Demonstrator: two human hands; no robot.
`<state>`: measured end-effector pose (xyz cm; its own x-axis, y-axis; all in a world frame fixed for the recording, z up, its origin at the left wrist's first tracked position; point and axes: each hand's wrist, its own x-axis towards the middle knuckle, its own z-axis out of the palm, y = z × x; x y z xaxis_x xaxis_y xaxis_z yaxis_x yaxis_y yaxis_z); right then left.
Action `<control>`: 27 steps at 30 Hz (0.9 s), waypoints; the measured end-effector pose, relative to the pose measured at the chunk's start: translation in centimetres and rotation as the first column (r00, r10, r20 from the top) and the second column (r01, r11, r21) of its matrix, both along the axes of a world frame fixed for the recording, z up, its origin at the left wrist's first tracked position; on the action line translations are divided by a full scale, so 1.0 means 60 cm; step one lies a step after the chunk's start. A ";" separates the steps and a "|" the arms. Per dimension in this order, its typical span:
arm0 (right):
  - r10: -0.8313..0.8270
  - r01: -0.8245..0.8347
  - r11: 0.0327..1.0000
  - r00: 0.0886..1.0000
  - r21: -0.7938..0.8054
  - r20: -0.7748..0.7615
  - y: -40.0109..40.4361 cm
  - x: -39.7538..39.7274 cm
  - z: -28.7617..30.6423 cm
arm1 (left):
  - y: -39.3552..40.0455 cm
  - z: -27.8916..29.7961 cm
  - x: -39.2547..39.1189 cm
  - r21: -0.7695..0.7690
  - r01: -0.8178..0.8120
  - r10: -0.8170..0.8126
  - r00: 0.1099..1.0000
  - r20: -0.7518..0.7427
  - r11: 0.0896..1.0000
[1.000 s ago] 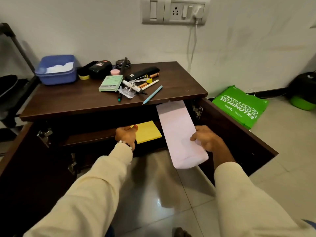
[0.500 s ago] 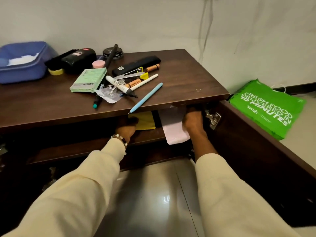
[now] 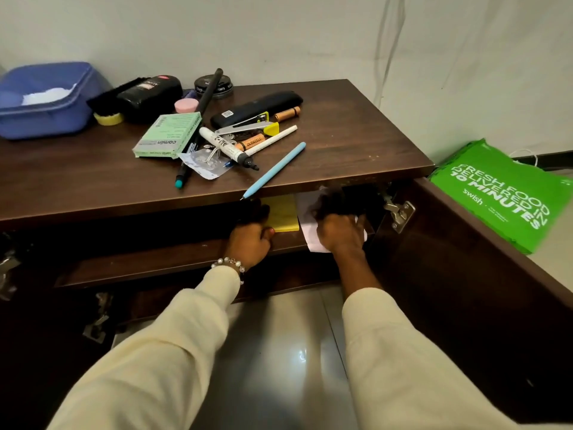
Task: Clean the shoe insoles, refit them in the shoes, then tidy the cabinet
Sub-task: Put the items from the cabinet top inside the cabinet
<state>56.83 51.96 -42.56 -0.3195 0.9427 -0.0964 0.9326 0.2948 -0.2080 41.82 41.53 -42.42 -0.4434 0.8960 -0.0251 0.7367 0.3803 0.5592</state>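
The dark wooden cabinet (image 3: 341, 119) stands open, both doors swung out. Inside, on its upper shelf (image 3: 161, 262), lie a yellow sticky-note pad (image 3: 283, 214) and a pale pink envelope (image 3: 307, 231). My left hand (image 3: 251, 243) rests at the shelf's front edge and holds the yellow pad by its left corner. My right hand (image 3: 339, 232) is curled on the pink envelope, pressing it into the shelf's right end; most of the envelope is hidden under the cabinet top and my hand.
The cabinet top holds a blue tub (image 3: 43, 100), a shoe brush (image 3: 108, 100), a polish tin (image 3: 214, 85), a green camlin box (image 3: 169, 135), markers, batteries, a black case (image 3: 257, 108) and a light blue pen (image 3: 274, 170) overhanging the front edge. The right door (image 3: 465, 259) sticks out; a green bag (image 3: 502, 193) lies beyond it.
The pink envelope, held out in front of the cabinet a second ago, has been pushed into the shelf by my right hand. My view has moved closer and lower. The left hand stays on the pad.
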 end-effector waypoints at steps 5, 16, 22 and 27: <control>0.020 -0.028 0.997 0.994 0.072 0.106 0.009 -0.005 -0.003 | 0.004 -0.004 0.000 0.059 -0.030 0.029 0.999 0.017 0.998; -0.021 0.015 0.991 0.999 0.136 0.041 0.004 -0.006 -0.004 | -0.007 -0.015 -0.006 0.093 -0.001 -0.001 1.000 0.015 0.996; -0.190 0.285 0.948 0.863 0.140 -0.469 -0.077 0.003 0.061 | -0.069 0.014 0.007 0.150 -0.142 0.126 0.986 0.111 0.978; -0.228 0.159 0.971 0.836 -0.176 -0.500 -0.110 0.006 0.143 | -0.141 0.065 0.011 0.375 -0.119 0.034 0.973 0.226 0.919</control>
<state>57.19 45.39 -33.98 -0.1677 0.9819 -0.0881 0.7170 0.0601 -0.6944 42.49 33.09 -38.50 -0.5332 0.8187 0.2130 0.5626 0.1552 0.8120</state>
